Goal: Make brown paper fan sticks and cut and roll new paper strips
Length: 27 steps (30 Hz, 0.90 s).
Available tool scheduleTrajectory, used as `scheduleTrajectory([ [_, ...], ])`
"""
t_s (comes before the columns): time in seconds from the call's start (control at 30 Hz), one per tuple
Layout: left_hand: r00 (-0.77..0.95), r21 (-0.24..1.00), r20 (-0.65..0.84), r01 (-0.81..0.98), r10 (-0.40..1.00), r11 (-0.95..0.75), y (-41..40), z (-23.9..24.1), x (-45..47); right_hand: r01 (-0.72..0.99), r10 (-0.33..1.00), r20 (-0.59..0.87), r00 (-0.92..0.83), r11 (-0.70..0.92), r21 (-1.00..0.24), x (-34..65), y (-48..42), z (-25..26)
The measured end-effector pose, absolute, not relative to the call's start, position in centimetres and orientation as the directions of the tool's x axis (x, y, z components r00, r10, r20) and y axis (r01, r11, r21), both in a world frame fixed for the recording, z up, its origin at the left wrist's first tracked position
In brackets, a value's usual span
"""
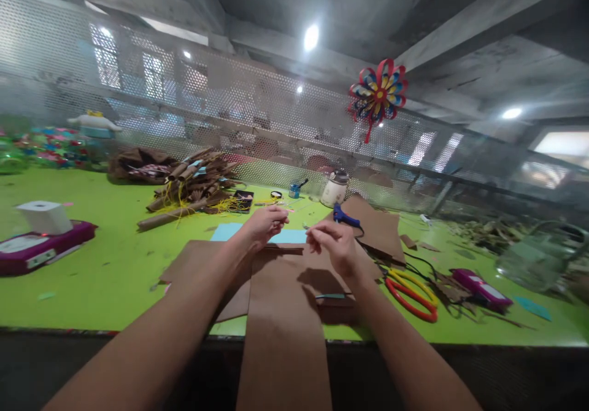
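My left hand (pixel 265 224) is raised over the table with thumb and fingers pinched together; what sits in the pinch is too small to make out. To its right, my right hand (pixel 335 244) is also closed in a pinch, its fingertips apart from the left ones, and any small thing in it cannot be made out. Below both hands lies a long brown paper strip (pixel 288 313) that hangs over the table's front edge toward me. Light blue paper (pixel 227 232) lies just behind it. A blue glue gun (pixel 347 216) rests close beyond my right hand.
Red and yellow handles (pixel 414 297) lie right of my right forearm, near cables and a purple box (pixel 481 289). Rolled brown paper (pixel 188 184) is heaped back left. A white jar (pixel 335 189) stands behind; a clear jug (pixel 536 257) stands right. A perforated screen (pixel 276 110) borders the green table.
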State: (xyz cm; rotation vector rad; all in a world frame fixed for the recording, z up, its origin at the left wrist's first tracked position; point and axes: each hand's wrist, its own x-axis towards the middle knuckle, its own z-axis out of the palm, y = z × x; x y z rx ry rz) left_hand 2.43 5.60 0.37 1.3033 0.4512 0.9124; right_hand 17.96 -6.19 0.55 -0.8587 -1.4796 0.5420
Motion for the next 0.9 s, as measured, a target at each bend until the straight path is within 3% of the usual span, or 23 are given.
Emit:
scheduleTrajectory([
  [0.07, 0.628, 0.952, 0.200, -0.305, 0.753, 0.002, 4.3, 0.9, 2.7, -0.086, 0.867, 0.490, 0.095, 0.497, -0.863, 18.8, -5.5, 1.0],
  [0.17, 0.772, 0.957, 0.255, -0.287, 0.582, -0.039, 2.1, 1.7, 3.2, -0.370, 0.944, 0.329, -0.031, 0.294, -0.881, 19.3, -4.7, 1.8],
  [0.27, 0.863, 0.971, 0.239, -0.225, 0.446, -0.084, 0.7, 2.0, 3.4, -0.369, 0.955, 0.183, -0.233, 0.087, -0.925, 19.5, -4.5, 2.8],
  [0.4, 0.856, 0.994, 0.106, -0.082, 0.506, -0.071, 1.0, 1.7, 3.2, -0.281, 0.927, 0.017, -0.375, -0.097, -0.955, 20.8, -4.1, 3.7],
  [0.5, 0.792, 0.995, 0.008, 0.055, 0.610, -0.084, 1.9, 1.3, 3.2, -0.251, 0.941, 0.044, -0.335, -0.044, -0.967, 22.3, -3.8, 3.7],
  [0.63, 0.750, 0.993, 0.055, 0.026, 0.660, -0.112, 2.6, 1.0, 3.2, -0.139, 0.923, 0.061, -0.380, 0.008, -0.990, 24.5, -3.6, 3.2],
  [0.77, 0.574, 0.963, 0.187, -0.266, 0.797, -0.035, 3.3, 1.1, 3.3, -0.209, 0.935, 0.134, -0.330, 0.066, -0.976, 26.5, -3.9, 2.7],
  [0.83, 0.432, 0.904, 0.174, -0.426, 0.885, 0.030, 4.1, 1.1, 3.2, -0.217, 0.942, 0.182, -0.281, 0.122, -0.968, 27.0, -3.9, 2.5],
  [0.9, 0.304, 0.854, 0.126, -0.517, 0.944, 0.053, 5.0, 1.0, 2.8, -0.114, 0.948, 0.229, -0.222, 0.208, -0.971, 27.0, -3.7, 2.2],
])
